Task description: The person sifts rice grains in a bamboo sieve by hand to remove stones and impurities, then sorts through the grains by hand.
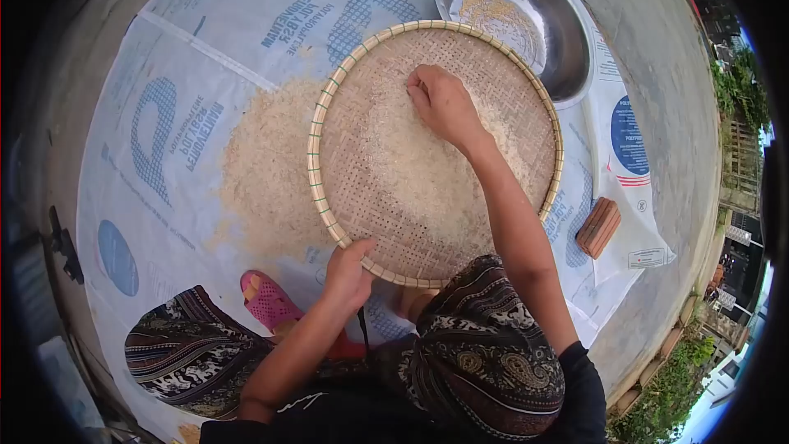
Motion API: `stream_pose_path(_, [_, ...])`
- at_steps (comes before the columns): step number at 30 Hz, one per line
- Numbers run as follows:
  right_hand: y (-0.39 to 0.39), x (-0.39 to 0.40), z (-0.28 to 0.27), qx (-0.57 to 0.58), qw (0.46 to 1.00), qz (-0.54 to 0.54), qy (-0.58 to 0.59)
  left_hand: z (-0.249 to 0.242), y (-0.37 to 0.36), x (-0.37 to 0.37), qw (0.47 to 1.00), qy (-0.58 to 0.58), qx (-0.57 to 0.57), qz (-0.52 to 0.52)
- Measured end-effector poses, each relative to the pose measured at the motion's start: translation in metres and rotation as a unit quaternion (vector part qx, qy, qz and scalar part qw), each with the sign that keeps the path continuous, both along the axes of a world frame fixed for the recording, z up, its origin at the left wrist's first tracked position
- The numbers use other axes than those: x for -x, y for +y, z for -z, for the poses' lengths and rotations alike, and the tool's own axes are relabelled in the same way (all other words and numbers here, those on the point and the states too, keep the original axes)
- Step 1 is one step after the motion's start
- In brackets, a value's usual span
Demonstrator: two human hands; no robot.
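Apparently light, springy woven tray (348, 197); left hand (346, 276) held its rim (313, 154) soundly at seven o'clock; right hand (448, 105) pinched narrowly, contents indiscernible.

Single head-worn view, wide and steeply downward.
The camera looks forward and down from above the wearer's patterned trousers (493, 353), close over the bamboo winnowing tray (353, 197) mid-frame; the printed woven sheet (230, 0) lies lower, farther off. The lens bends the scene, with dark corners and distant plants (740, 90) at the right edge.
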State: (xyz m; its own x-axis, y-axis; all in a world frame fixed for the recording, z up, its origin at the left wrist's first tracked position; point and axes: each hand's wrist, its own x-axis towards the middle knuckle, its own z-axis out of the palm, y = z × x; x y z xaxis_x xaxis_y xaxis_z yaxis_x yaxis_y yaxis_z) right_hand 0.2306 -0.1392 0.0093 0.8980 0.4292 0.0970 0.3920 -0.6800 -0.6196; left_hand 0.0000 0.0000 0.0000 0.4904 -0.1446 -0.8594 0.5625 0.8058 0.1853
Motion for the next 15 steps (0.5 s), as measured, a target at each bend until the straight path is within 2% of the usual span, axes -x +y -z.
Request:
stream_pose_path(3, [0.010, 0.002, 0.000, -0.012, 1.000, 0.000, 0.004, -0.002, 0.007, 0.000, 1.000, 0.004, -0.003, -0.008])
stream_pose_path(5, [0.009, -0.001, 0.000, 0.050, 0.998, -0.006, -0.046, -0.003, 0.003, -0.003, 1.000, 0.005, -0.009, -0.013])
stream_pose_path(15, [0.017, 0.000, 0.000, 0.163, 0.983, -0.012, -0.081, -0.004, 0.000, -0.003, 1.000, 0.002, -0.011, -0.017])
